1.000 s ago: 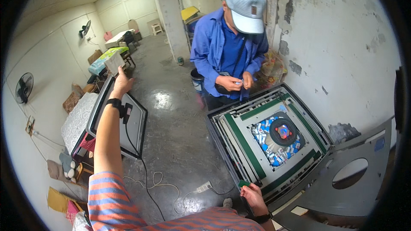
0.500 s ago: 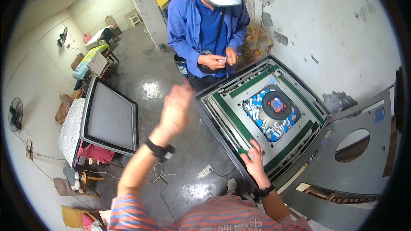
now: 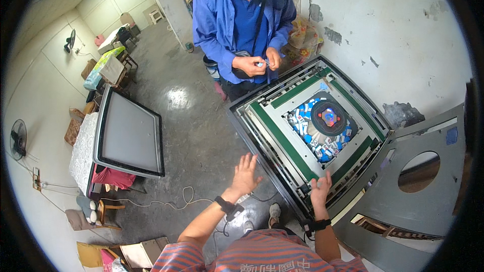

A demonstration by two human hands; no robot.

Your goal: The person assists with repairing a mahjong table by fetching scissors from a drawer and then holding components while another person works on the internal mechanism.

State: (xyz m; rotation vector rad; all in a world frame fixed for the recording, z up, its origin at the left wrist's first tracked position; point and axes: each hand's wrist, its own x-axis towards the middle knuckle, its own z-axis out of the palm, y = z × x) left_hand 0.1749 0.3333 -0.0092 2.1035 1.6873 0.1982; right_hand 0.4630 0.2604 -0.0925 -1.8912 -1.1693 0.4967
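Note:
An automatic mahjong table (image 3: 280, 143) stands opened up at my right, its inner frame showing green strips. Blue-and-white mahjong tiles (image 3: 327, 149) lie jumbled in its central well around a round black centre unit (image 3: 328, 117). My left hand (image 3: 245, 176) hovers over the floor just off the table's near left edge, open, with fingers spread and nothing in it. At the table's near corner is my right hand (image 3: 320, 190), fingers apart and partly bent, with nothing visible in it; whether it touches the frame I cannot tell.
Across the table a person in blue (image 3: 247, 30) holds something small in both hands. A grey panel (image 3: 398, 171) with a round hole leans at the right. A black-rimmed board (image 3: 132, 136) stands at the left. A pale cable (image 3: 166, 202) runs over the floor.
My left hand has come down and toward me, to the table's near left side. The right hand has shifted right along the near corner, with its fingers raised. The view has tilted slightly.

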